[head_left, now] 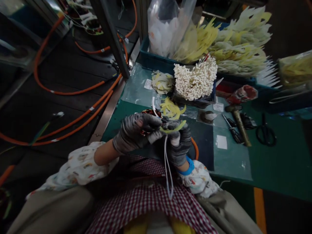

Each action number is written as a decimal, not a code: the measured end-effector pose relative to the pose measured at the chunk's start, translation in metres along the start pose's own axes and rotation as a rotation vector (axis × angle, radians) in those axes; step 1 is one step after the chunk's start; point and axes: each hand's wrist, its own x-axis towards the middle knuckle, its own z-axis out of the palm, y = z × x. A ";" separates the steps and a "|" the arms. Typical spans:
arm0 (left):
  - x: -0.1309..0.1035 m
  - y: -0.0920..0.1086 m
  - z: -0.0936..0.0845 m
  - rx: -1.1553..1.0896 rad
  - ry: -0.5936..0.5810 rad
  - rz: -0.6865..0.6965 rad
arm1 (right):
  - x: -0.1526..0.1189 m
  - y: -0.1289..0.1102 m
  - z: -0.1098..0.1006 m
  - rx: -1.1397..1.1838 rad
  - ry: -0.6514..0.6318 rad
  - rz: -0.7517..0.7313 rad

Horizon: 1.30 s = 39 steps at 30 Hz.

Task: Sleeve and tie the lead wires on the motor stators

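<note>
Item: one thin, white, looped cord (171,195), hanging limp below the hands, well in front of the box of white-tipped sticks (195,78), the landmark here.

Item: left hand (137,131), in a grey, streaked knit glove, front-left of the box. Its fingertips are pinching the left end of a strip, the grip narrow.

Item: right hand (180,143), gloved alike, in front of the box. Thumb and fingers are curling closely around the strip's other part; whether they are also gripping the cord, I cannot tell from where I am standing.

Item: one slim, curved, yellow-green strip (179,126), apparently plastic, stretching between the hands in front of the box. It is bowing gently and looking very light, flexible rather than fragile, perhaps slightly slippery under knit. Fingertip holds near each end should be suiting it; hard squeezing would be risking a crease.

Item: loose heap of matching yellow strips (172,109), curling just in front of the box, at its left.

Item: hammer (240,126), with a worn, rounded handle, lying right of the box; farther right, black scissors (264,126) are resting.

Item: bunch of flat, pale-yellow strips (162,83), overlapping beside the box, left.

Item: clear, crinkled plastic bag (168,32), standing behind the box, leftward, bulging with white pieces.
</note>
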 end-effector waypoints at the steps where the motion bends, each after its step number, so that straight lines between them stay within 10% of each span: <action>1: 0.000 0.002 -0.002 -0.012 0.026 -0.065 | -0.003 0.002 0.000 0.019 -0.009 -0.037; 8: -0.005 -0.048 -0.040 -0.071 0.109 -0.452 | 0.004 0.013 -0.003 0.013 -0.205 -0.167; 14: 0.024 -0.091 -0.036 -0.083 -0.602 -0.594 | 0.038 -0.011 0.001 -0.413 -0.654 -0.420; 17: 0.040 -0.104 -0.025 -0.025 -0.723 -0.565 | 0.035 -0.013 0.011 -0.649 -0.731 -0.419; 31: -0.077 -0.063 0.002 -0.424 0.151 -0.433 | -0.039 -0.008 0.003 -0.794 -0.728 -0.399; 39: -0.103 -0.055 0.009 -0.322 0.289 -0.376 | -0.049 0.001 0.008 -0.766 -0.755 -0.418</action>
